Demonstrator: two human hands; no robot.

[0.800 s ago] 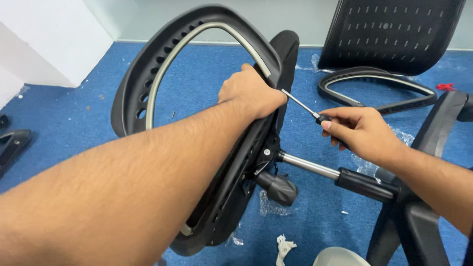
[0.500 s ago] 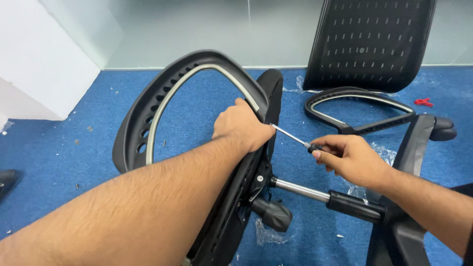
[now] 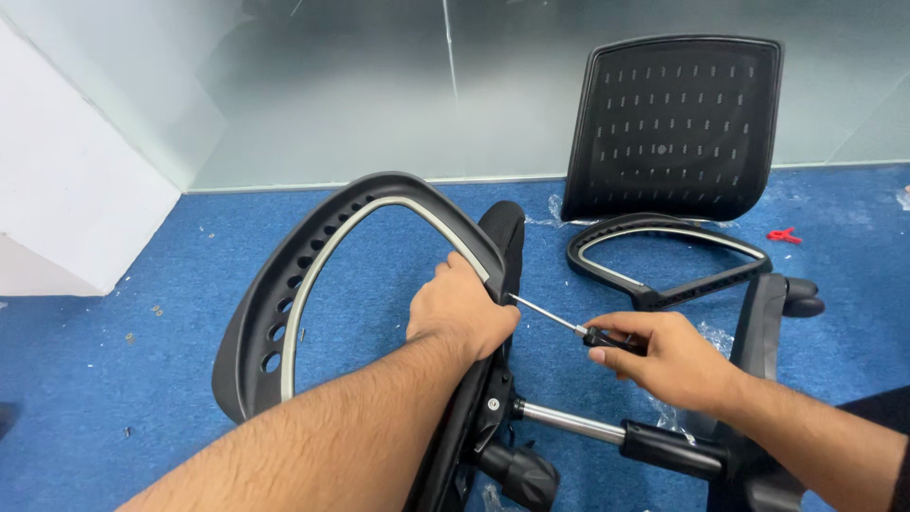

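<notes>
Centrally, in the head view, the left hand is curled with its fingers pressed around the right end of a black armrest loop, where that loop meets the upturned edge of a black chair seat; the loop carries a pale grey inner strip and a row of oval holes along its left flank. Right of it, the right hand pinches the dark handle of a screwdriver between thumb and fingers, and the thin metal shaft runs up and left until its tip sits just beside the left hand's fingers at the seat edge. Nearer the viewer, a chrome gas-lift column runs rightward from under the seat into a black sleeve, with 1 black castor below the seat and a black base arm rising at the right, ended by another castor. Farther away, a perforated black chair back leans upright against a frosted glass wall, and a 2nd armrest loop lies flat on the blue carpet in front of it. A small red clip rests on the carpet at the far right, and crumpled clear plastic lies near the base.
</notes>
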